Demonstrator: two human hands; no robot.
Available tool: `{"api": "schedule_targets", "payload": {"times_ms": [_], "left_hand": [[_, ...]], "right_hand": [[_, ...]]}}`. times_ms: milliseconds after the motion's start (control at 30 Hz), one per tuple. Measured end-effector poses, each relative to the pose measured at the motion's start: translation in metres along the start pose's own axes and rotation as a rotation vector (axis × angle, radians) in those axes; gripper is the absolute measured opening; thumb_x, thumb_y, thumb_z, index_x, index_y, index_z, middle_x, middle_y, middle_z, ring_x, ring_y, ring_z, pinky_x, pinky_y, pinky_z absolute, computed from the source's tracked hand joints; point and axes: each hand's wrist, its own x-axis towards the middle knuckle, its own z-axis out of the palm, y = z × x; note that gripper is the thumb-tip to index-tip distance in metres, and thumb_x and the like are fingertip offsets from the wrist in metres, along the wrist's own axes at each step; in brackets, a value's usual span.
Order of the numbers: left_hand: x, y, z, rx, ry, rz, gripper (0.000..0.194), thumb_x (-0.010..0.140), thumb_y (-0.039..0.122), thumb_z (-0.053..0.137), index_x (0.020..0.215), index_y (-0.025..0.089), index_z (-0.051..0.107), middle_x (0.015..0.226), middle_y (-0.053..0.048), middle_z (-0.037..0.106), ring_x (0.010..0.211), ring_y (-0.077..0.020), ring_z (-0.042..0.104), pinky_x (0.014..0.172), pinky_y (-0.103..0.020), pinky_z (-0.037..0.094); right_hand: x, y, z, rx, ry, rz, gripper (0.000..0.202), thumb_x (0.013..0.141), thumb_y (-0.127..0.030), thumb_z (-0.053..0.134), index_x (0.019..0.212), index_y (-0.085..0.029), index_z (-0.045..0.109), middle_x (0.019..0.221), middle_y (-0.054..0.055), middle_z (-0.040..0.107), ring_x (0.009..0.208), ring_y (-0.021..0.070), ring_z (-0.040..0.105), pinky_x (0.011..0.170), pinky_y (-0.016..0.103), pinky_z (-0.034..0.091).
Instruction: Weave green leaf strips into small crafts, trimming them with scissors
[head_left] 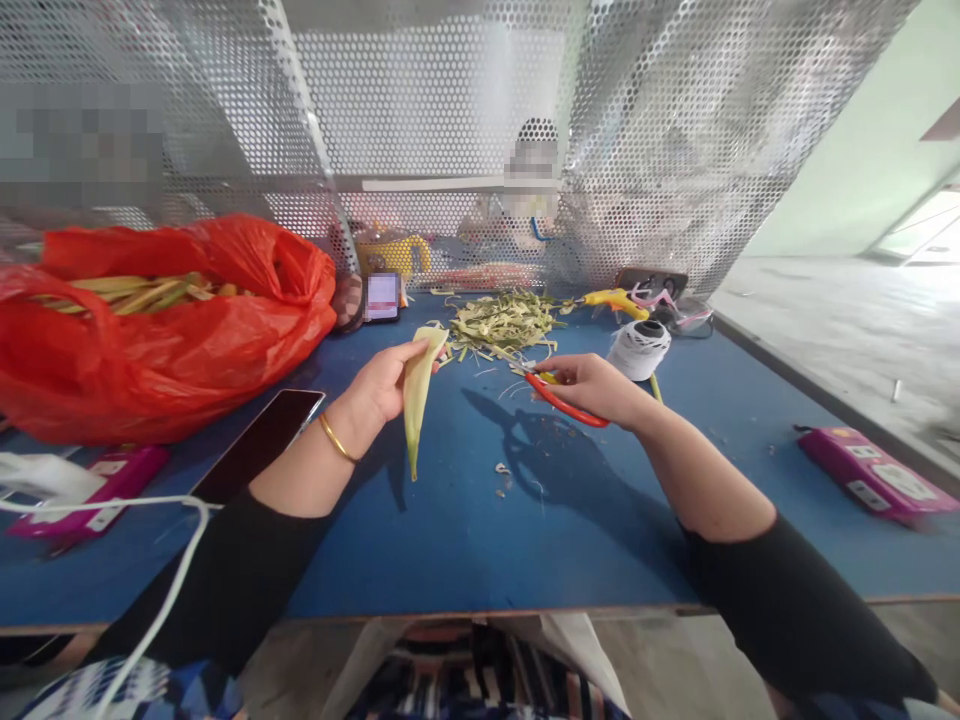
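Note:
My left hand (pixel 386 378) is closed around a pale yellow-green corn husk (pixel 422 395), pinched near its wide upper end with the narrow tip hanging down. To its right, my right hand (pixel 589 385) grips red-handled snips (pixel 564 402). A bit of yellow shows on the snips, and their metal tip points left, away from the husk. Whether the blades are open is too small to tell. Beyond both hands lies a pile of green-yellow husk scraps (pixel 504 322), with small trimmings scattered on the blue table (pixel 465 550).
At the left are a red plastic bag (pixel 277 350) of husk strips, a dark phone (pixel 259 445) and a white cable (pixel 176 590). A white thread spool (pixel 639 350), yellow glue gun (pixel 616 300) and purple pack (pixel 874 470) lie right. A perforated metal screen (pixel 442 110) stands behind.

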Motion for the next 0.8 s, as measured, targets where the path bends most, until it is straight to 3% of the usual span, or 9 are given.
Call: {"api": "schedule_targets", "payload": {"times_ms": [100,167,333,533,600,667,800], "left_hand": [[-0.005,0.006,0.002,-0.026,0.009,-0.004,0.019,0.088,0.007,0.050,0.076,0.007,0.065,0.055,-0.003,0.062,0.041,-0.0079,0.055,0.042,-0.015,0.047],[-0.006,0.008,0.001,-0.037,0.007,-0.015,0.021,0.089,0.006,0.048,0.076,0.008,0.064,0.055,-0.003,0.062,0.042,-0.0078,0.055,0.043,-0.015,0.047],[-0.003,0.005,0.001,-0.023,0.013,-0.020,0.021,0.089,0.006,0.047,0.076,0.009,0.064,0.053,-0.001,0.060,0.042,-0.0075,0.054,0.046,-0.015,0.049],[-0.001,0.004,0.000,-0.034,0.010,-0.033,0.014,0.086,0.006,0.052,0.083,0.009,0.065,0.054,-0.001,0.062,0.041,-0.0079,0.054,0.044,-0.016,0.049],[-0.001,0.004,0.000,-0.039,0.020,-0.040,0.016,0.087,0.006,0.051,0.080,0.009,0.065,0.054,-0.001,0.062,0.041,-0.0077,0.054,0.043,-0.016,0.049],[-0.001,0.004,0.000,-0.040,0.026,-0.049,0.019,0.088,0.007,0.051,0.075,0.009,0.064,0.054,-0.002,0.062,0.042,-0.0077,0.054,0.043,-0.016,0.048],[-0.003,0.006,0.002,-0.031,0.053,-0.059,0.021,0.088,0.007,0.051,0.072,0.009,0.064,0.056,-0.003,0.063,0.041,-0.0076,0.055,0.041,-0.015,0.046]], "right_hand": [[-0.011,0.002,-0.020,0.122,-0.410,-0.050,0.044,0.070,-0.036,0.069,0.109,-0.015,0.072,0.069,-0.001,0.066,0.059,0.0106,0.054,0.055,0.022,0.040],[-0.019,0.003,-0.030,0.207,-0.642,-0.006,0.045,0.064,-0.032,0.074,0.106,-0.015,0.074,0.076,0.001,0.071,0.065,0.0134,0.061,0.060,0.023,0.047],[-0.041,0.005,-0.039,0.386,-0.727,0.097,0.051,0.060,-0.026,0.079,0.109,-0.015,0.073,0.088,0.005,0.075,0.074,0.0170,0.067,0.067,0.026,0.054],[-0.050,0.017,-0.039,0.340,-0.889,0.201,0.046,0.054,-0.022,0.083,0.099,-0.013,0.077,0.081,0.005,0.075,0.068,0.0152,0.066,0.064,0.022,0.054],[-0.039,0.023,-0.035,0.332,-0.872,0.193,0.044,0.052,-0.024,0.084,0.094,-0.012,0.078,0.078,0.004,0.074,0.068,0.0145,0.065,0.063,0.022,0.052],[-0.022,0.026,-0.027,0.355,-0.752,0.183,0.040,0.055,-0.029,0.083,0.092,-0.013,0.078,0.074,0.003,0.072,0.063,0.0124,0.061,0.058,0.021,0.050],[0.005,0.021,-0.013,0.416,-0.217,0.162,0.047,0.065,-0.041,0.075,0.105,-0.016,0.074,0.065,-0.001,0.065,0.048,0.0059,0.047,0.044,0.018,0.036]]}}
